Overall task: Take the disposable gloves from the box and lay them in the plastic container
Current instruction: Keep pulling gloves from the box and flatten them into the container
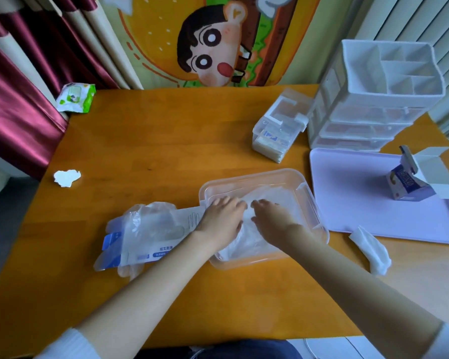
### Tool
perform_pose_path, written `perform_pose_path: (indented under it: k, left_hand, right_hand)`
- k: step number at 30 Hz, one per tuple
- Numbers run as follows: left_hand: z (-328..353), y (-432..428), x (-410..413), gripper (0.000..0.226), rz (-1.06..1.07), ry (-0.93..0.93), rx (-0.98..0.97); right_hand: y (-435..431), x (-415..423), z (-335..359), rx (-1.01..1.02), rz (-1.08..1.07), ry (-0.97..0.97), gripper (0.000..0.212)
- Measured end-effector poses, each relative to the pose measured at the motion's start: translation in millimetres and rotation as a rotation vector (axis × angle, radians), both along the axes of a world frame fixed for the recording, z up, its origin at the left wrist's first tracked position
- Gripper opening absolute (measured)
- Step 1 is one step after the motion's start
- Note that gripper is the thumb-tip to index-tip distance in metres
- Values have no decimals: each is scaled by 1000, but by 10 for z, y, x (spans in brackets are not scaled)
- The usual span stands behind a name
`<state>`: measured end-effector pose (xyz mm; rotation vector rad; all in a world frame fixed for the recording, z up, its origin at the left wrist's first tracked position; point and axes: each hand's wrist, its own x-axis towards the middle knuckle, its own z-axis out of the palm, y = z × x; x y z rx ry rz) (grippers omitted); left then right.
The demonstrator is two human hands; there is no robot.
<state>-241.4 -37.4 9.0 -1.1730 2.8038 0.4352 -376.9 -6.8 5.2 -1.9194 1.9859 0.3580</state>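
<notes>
Left hand and right hand sat inside the plastic container, centre-right, on the gloves, likely flattening the pile. Left fingers were spread flat, pressing. Right fingers were bent; pinching or pressing, couldn't tell. Loose gloves draped the box lower left, their film edges indistinct.

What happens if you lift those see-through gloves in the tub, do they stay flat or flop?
Probably floppy: the disposable gloves look thin and crinkled in the plastic container. Likely very light, being see-through film. They may slide about; the left hand and right hand press on them.
</notes>
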Motion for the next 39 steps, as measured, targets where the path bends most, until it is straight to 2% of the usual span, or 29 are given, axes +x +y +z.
perform_pose_path:
  k: [3, 5, 7, 9, 13, 16, 19, 22, 24, 26, 37, 39]
  left_hand:
    - [88, 5, 307, 26, 159, 278, -160]
    - [72, 13, 557, 26, 294, 305, -206]
    - [2, 23, 848, 27, 433, 259, -207]
    - [-126, 37, 1124, 32, 572, 146, -189]
    - [-335, 101, 1529, 61, 698, -38, -70]
    - [-444, 142, 1656, 66, 710, -9, 58]
    - [-495, 181, 1674, 62, 688, 20, 65]
    - [-504, 188, 1682, 59, 683, 47, 52]
    - [-488, 179, 1680, 59, 676, 48, 60]
    - [-472, 165, 1688, 61, 679, 46, 73]
    - [-244, 18, 1674, 63, 670, -8, 147]
    - [-75, -13, 1548, 70, 671, 99, 150]
  right_hand:
    - [33, 292, 222, -313, 21, -129, 33]
    - [42, 504, 321, -444, 97, -303, 32]
    - [25, 730, 312, -448, 219, -397, 36]
    - [-11, 942, 213, -409, 309, -410, 42]
    - [-174, 1309, 35, -288, 339, -446, 51]
    - [-382, 1437, -47, -197, 249, -457, 60]
    - [-563, 1480, -115, -58, 220, -448, 66]
    - [-623, 1534, -176, -7, 269, -353, 44]
    - [-628, 1555, -204, -20, 245, -360, 28]
    - [-621, 1563, -187, -38, 188, -411, 21]
    - [-655, 1030, 408, -383, -119, -606, 16]
    - [-614, 891, 494, -377, -166, -607, 15]
